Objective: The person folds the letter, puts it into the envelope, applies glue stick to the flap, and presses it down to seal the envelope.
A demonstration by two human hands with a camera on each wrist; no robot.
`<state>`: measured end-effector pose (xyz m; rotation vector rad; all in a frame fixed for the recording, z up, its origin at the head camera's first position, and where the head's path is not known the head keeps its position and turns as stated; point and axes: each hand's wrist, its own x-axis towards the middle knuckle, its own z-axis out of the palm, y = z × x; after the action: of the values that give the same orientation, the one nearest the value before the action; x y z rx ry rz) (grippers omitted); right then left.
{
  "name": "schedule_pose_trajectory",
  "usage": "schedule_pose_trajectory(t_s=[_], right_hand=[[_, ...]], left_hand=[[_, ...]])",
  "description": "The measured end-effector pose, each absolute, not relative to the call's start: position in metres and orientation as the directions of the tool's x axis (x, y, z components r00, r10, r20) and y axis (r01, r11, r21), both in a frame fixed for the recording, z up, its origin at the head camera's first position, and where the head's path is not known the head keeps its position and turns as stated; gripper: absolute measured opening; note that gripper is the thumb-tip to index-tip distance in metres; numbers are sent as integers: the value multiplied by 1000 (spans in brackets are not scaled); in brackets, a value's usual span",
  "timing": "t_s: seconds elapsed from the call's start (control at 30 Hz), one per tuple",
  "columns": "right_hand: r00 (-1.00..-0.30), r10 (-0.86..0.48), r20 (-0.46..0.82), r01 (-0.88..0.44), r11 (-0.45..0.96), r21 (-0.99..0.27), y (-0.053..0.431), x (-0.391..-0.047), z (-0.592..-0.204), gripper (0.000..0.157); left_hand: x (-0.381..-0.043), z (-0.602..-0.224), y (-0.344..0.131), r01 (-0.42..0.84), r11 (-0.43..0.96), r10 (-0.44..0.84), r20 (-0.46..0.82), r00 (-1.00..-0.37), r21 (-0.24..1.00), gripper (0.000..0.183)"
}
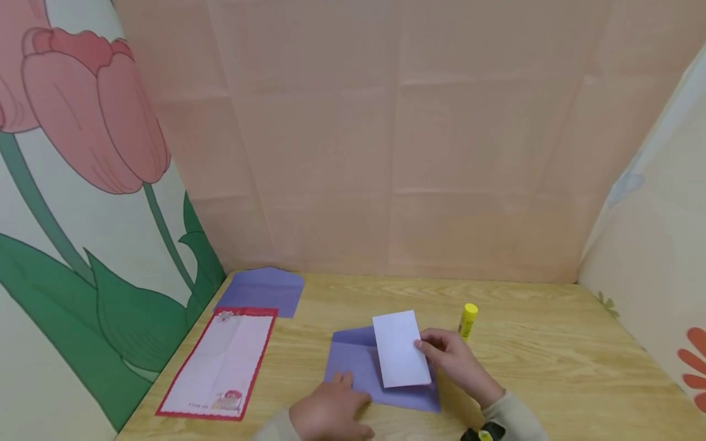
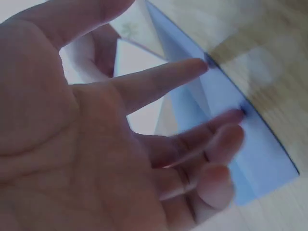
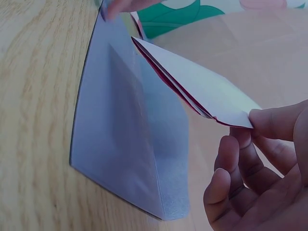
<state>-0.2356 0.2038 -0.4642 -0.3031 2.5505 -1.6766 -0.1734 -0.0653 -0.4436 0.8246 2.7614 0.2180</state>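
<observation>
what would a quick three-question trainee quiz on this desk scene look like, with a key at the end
1. Which hand is holding the folded paper?
a) left
b) right
c) both

2. True or false: the glue stick is lying on the red-bordered sheet.

3. How many purple envelopes are on the table?

Key:
1. b, the right hand.
2. False; the glue stick is on the table, to the right of the folded paper.
3. Two: one by the left hand, another beyond the red-bordered sheet.
</observation>
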Motion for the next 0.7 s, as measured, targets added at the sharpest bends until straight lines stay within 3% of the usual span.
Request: schedule_pose_trajectory(t_s=[0.27, 0.47, 0.7], right_hand=[[-986, -164, 43, -106, 396, -912, 204, -235, -463, 20], [-988, -155, 15, -76, 393, -916, 205, -234, -463, 20], [-990, -140, 11, -68, 407, -911, 206, -235, -461, 20]], left_hand=[[-214, -452, -83, 520, 819, 532, 20, -847, 244, 77], [-228, -458, -91, 490, 818, 519, -18, -855, 301, 92], [-236, -463, -92, 507, 817, 532, -19, -847, 275, 92]])
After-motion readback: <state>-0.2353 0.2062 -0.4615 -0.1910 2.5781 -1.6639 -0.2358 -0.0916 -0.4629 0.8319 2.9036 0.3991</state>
